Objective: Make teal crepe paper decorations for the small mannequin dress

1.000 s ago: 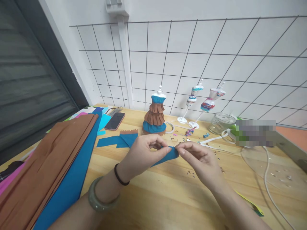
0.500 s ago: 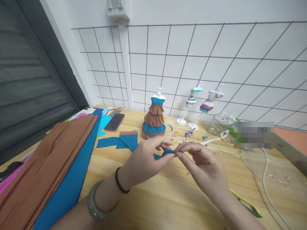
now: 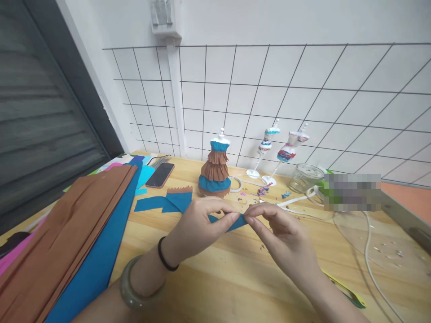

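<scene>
Between my hands stretches a blue crepe paper strip point(image 3: 237, 223). My left hand point(image 3: 205, 224) pinches it between thumb and fingers. The end of the strip is caught in the fingertips of my right hand point(image 3: 281, 233), close beside the left ones. Just beyond the hands stands a small dress form point(image 3: 217, 168) in a tiered brown and blue ruffled paper dress. Blue paper pieces point(image 3: 151, 203) lie on the table left of my left hand, one topped by a brown jagged edge.
Folded brown paper point(image 3: 77, 215) over blue paper point(image 3: 97, 251) covers the left side. A phone point(image 3: 160, 175), a tape roll point(image 3: 235, 184), two painted mannequins point(image 3: 266, 148) and a glass jar point(image 3: 306, 177) stand or lie behind. A yellow cutter point(image 3: 346, 290) and a white cable point(image 3: 368, 251) are at right.
My left fingers have drawn slightly apart from the right ones, and more of the blue strip shows flat below them. The view has tilted up a little.
</scene>
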`<state>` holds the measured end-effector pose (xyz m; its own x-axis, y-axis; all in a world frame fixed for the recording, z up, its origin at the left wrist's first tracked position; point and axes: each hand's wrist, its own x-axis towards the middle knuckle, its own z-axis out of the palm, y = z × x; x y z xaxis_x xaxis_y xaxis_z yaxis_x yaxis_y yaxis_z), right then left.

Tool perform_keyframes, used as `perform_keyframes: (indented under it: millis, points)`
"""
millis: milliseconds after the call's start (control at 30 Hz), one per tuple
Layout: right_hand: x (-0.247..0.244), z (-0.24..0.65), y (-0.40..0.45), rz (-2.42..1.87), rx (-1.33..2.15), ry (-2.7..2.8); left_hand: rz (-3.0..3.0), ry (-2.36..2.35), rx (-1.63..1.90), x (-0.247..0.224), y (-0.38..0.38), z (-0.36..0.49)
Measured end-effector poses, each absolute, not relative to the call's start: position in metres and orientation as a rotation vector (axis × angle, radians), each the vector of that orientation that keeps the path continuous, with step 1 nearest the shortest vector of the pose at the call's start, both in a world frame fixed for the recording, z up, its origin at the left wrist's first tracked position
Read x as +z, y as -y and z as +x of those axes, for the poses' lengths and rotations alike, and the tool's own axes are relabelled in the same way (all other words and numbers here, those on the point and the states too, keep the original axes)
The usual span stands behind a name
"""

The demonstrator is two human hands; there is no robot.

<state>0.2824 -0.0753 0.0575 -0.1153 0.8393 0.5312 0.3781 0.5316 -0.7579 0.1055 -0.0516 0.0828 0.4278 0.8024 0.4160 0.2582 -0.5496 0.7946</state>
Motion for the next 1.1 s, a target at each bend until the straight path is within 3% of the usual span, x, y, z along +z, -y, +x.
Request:
perform_keyframes:
  millis: [333,1100]
  points:
    - [0.0606,0.2827,0.0723,-1.0,0.424,1.812,1.563,-0.912,1.099,0.0782,0.048,0.1092]
    - [0.0545,0.2793,0.0682,-1.165,0.468,1.697,1.579,-0.907,1.072,0.0736,0.0482,0.1102]
